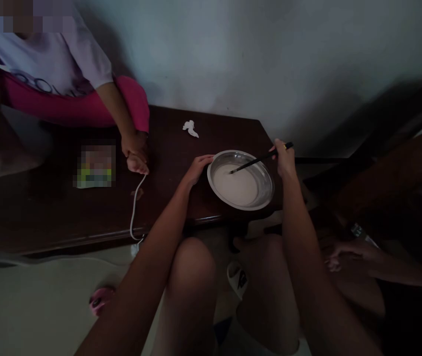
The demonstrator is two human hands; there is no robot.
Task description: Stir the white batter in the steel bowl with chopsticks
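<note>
A round metal plate [266,185] holding a pale white batter sits near the right front corner of a dark wooden table [66,217]. My left hand [197,168] curls around the plate's left rim. My right hand [284,157] is closed on a thin dark stick [257,160], held above the plate's right rim. The stick slants down to the left and its tip rests in the batter.
Another person in a lilac shirt and pink trousers sits at the table's far left, a hand [133,148] on the tabletop by a white cable [134,207]. A crumpled white tissue [190,128] lies near the wall. A third person's hand [344,254] shows at the right.
</note>
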